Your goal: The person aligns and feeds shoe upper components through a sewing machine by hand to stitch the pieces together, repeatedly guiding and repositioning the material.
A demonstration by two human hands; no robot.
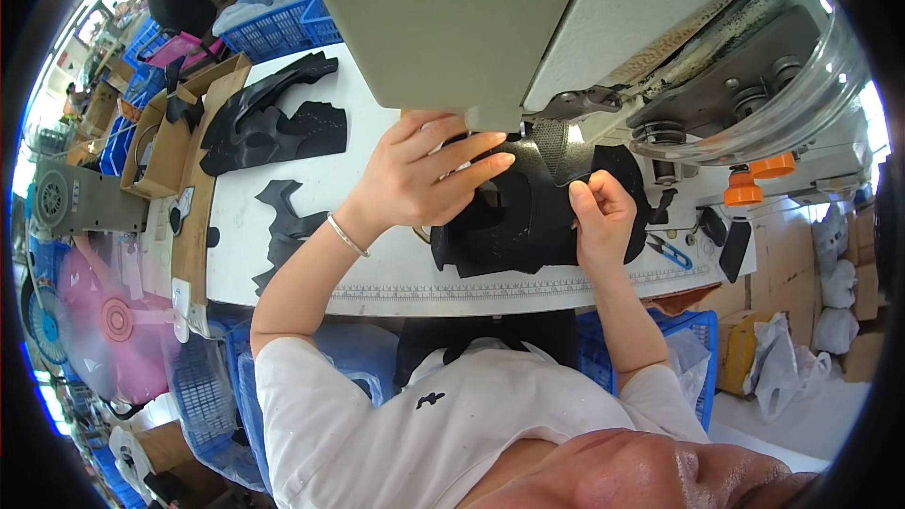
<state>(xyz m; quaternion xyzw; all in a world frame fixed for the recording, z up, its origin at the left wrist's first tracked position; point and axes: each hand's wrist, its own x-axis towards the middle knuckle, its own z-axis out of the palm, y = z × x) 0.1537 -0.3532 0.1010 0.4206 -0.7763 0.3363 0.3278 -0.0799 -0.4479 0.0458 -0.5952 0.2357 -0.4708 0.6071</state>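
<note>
Under the head of a grey sewing machine lies a black cut-out shoe-upper piece, with a shiny, mesh-textured section beside the needle area. My left hand reaches over its left part, fingers stretched to the right close to the machine head; the tips of some are hidden there. Thumb and bent fingers of my right hand pinch the black piece at its right side. Whether a thread is also in that pinch is too small to tell.
Stacked black pieces and a loose dark piece lie left on the white table. Blue snips and a black oblong item are at right. A cardboard box, pink fan and blue crates surround it.
</note>
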